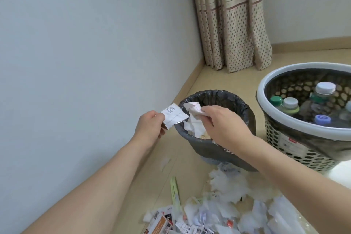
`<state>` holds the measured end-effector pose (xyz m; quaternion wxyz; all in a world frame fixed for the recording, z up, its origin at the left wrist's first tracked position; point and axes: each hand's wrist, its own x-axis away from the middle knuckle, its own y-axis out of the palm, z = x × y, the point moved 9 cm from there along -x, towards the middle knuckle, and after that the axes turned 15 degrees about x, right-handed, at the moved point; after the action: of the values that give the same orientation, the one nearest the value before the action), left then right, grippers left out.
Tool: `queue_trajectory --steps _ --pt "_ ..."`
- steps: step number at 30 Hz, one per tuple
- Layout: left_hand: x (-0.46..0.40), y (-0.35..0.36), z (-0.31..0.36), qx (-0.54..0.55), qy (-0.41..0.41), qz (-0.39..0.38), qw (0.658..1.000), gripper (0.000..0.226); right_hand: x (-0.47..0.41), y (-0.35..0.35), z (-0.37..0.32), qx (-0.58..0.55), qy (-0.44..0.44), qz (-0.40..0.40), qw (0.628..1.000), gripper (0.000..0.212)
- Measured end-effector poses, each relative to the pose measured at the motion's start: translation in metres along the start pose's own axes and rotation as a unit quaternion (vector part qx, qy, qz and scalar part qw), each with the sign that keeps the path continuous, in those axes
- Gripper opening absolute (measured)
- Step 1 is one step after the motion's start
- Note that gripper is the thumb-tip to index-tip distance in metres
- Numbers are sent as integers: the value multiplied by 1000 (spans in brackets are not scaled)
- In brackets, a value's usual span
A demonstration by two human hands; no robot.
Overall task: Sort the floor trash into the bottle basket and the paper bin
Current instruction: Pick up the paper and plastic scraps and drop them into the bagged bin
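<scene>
Left hand [150, 126] pinches a flat white paper slip [173, 116] at the near-left rim of the paper bin [214, 146]. Right hand [218, 121] is closed on a crumpled white paper [193, 109], held over the bin's opening. The bin, lined with a dark bag, stands on the floor [224, 80] near the left wall and already contains white paper. The bottle basket [296, 137] stands just beside it, to the right, holding several capped bottles [322, 91]. Loose paper scraps [228, 184] lie on the floor at the near edge.
</scene>
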<state>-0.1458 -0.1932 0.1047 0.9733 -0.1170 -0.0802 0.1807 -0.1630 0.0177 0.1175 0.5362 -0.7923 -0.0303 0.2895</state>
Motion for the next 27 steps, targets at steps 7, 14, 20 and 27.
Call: queue_trajectory --steps 7,14,20,27 --pt "-38 58 -24 -96 -83 -38 991 16 -18 45 83 139 120 -160 970 12" --pt "-57 -21 -130 -305 -84 -2 949 15 -6 75 -1 138 7 17 990 24" --pt "-68 -17 -253 -410 -133 -151 889 58 67 130 -116 66 -197 66 976 6" --pt "-89 15 -280 -465 -50 -178 866 36 92 158 -122 93 -264 66 958 11"
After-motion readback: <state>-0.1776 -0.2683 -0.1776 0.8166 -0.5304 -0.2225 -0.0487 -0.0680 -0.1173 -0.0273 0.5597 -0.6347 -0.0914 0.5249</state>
